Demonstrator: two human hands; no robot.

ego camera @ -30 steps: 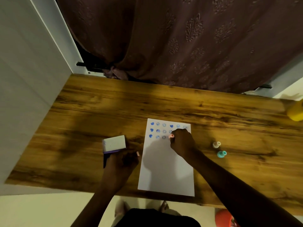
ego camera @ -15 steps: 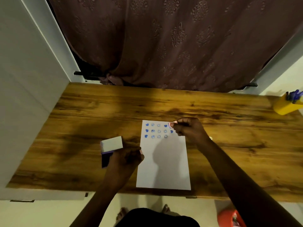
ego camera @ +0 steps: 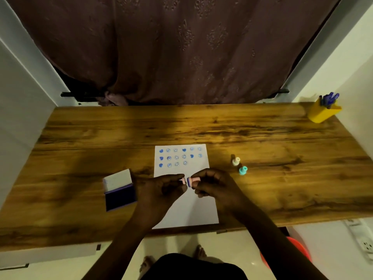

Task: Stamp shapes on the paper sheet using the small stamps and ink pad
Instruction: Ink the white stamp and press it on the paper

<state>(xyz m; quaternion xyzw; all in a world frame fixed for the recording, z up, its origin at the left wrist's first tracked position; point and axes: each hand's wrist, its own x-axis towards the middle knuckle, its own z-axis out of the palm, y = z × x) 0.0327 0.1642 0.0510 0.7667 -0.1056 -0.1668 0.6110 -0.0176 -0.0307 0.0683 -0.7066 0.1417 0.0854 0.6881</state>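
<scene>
Pink plastic shows between the two hands: a small pink stamp (ego camera: pixel 190 181) with a blue-inked face, held sideways above the paper sheet (ego camera: pixel 186 211). Fingers cover most of it, so its shape and the design on its face cannot be made out. The right hand (ego camera: pixel 214 184) pinches the stamp's handle end; the left hand (ego camera: pixel 159 188) has finger and thumb closed at the other end, on a small pink piece whose nature is hard to tell. Both hands hover over the middle of the sheet, hiding part of it.

On the sheet's far end sit blue prints in three rows: six, six and four, sixteen in all, some hearts and some round faces, the fainter ones blurred. An ink pad (ego camera: pixel 120 190) lies open just left of the left hand, lid raised. Two more stamps stand on the tabletop (ego camera: pixel 282 158) right of the sheet: one cream (ego camera: pixel 236 161), one teal (ego camera: pixel 242 170), close together. A yellow pen holder (ego camera: pixel 323 112) stands at the far right corner.
</scene>
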